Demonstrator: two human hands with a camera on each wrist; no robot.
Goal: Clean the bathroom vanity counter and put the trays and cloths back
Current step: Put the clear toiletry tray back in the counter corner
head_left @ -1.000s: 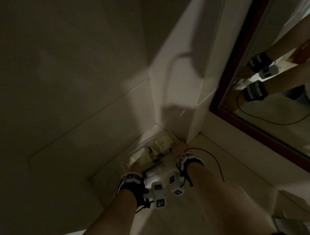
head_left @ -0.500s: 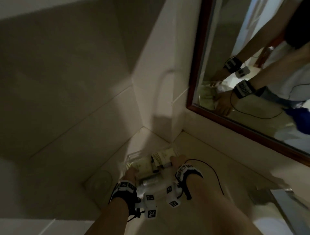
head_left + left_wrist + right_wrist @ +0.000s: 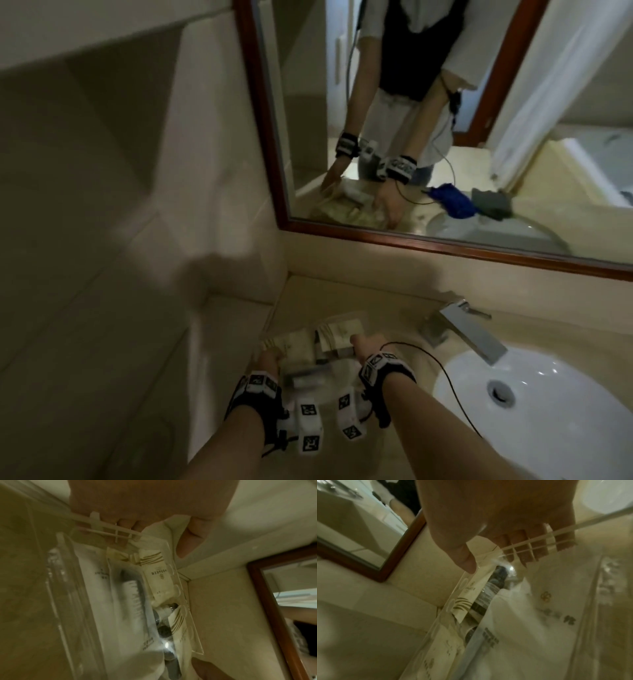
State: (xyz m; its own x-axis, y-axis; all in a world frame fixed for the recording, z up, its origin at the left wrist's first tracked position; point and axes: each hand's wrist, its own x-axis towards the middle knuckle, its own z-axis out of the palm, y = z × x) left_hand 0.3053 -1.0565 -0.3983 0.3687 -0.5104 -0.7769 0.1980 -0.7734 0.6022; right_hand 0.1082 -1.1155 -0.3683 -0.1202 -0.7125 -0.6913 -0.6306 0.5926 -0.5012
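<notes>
At lower centre of the head view, the left hand [image 3: 269, 359] and right hand [image 3: 363, 346] grip opposite ends of the clear tray [image 3: 329, 371] (packed with sachets), its long axis spanning between them above the desk [image 3: 390, 315].

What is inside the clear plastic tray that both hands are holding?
The clear plastic tray holds cream sachets with gold stripes, white printed packets and a dark item in a clear wrapper. Whatever lies beneath these is covered. The left hand and right hand grip its ends.
</notes>
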